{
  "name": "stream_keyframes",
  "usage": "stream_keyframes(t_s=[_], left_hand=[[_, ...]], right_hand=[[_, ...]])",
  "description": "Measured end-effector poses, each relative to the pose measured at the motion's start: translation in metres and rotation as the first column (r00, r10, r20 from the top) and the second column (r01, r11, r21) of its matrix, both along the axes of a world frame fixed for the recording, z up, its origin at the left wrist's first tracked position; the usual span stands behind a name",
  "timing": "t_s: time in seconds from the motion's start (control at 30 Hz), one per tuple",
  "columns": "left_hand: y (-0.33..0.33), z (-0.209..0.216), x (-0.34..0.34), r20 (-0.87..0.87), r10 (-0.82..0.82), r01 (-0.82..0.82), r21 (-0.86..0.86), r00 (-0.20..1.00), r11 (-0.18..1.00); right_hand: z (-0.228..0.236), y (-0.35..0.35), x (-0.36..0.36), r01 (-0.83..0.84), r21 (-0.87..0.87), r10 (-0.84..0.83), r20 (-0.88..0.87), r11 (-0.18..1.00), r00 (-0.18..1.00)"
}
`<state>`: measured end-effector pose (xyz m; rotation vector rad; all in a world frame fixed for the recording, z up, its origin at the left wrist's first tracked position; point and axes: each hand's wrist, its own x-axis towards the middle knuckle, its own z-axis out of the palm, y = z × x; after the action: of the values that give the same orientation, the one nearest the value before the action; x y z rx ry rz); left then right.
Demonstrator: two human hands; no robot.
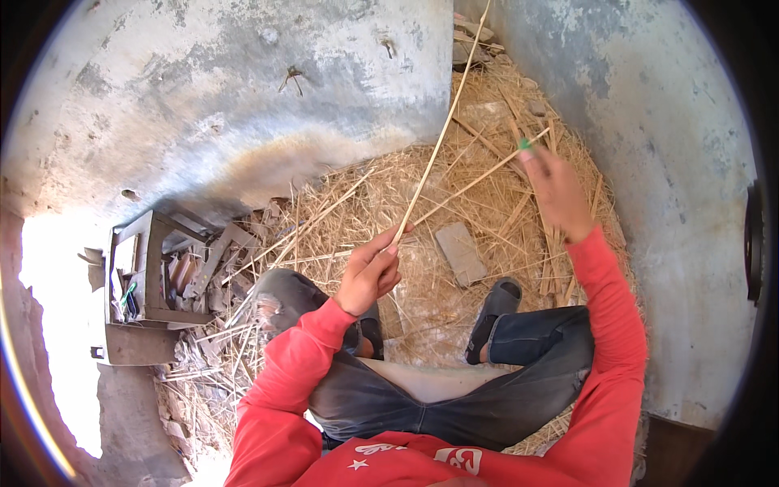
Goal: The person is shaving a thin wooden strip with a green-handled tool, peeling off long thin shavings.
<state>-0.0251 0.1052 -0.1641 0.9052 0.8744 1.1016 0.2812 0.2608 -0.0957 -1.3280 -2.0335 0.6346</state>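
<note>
your left hand (369, 274) is clenched around the near end of a long, slender pale wood strip (439, 144) that slants up to the top edge of the view. a second thin strip (471, 187) runs from beside those fingers toward your right hand (558, 193), which is blurred. a small green object (525, 144) shows at its fingertips, where that strip crosses; you cannot tell whether the fingers grip either one. below the strips, a grey brick (461, 254) lies on straw (349, 217), just beyond your dark right slipper (497, 311).
</note>
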Motion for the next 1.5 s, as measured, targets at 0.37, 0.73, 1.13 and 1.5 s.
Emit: stream_keyframes(t_s=[0.37,0.73,1.13,1.5], left_hand=[[-0.003,-0.003,0.041,-0.055,0.02,-0.009,0.185,0.998,0.983],[-0.015,0.008,0.043,-0.343,0.061,0.031,0.254,0.937,0.967],[-0.019,-0.02,0.044,-0.479,0.257,-0.081,0.357,0.84,0.93],[-0.017,-0.02,0.038,-0.18,0.225,-0.177,0.249,0.958,0.952]], right_hand=[[-0.01,-0.049,-0.092,-0.287,-0.229,0.171,-0.423,0.93,0.89],[-0.012,-0.053,-0.089,-0.376,-0.234,0.213,-0.517,0.896,0.829],[-0.008,-0.058,-0.083,-0.457,-0.207,0.324,-0.465,0.865,0.824],[-0.012,-0.084,-0.084,-0.33,0.014,0.314,0.27,0.944,0.91]])
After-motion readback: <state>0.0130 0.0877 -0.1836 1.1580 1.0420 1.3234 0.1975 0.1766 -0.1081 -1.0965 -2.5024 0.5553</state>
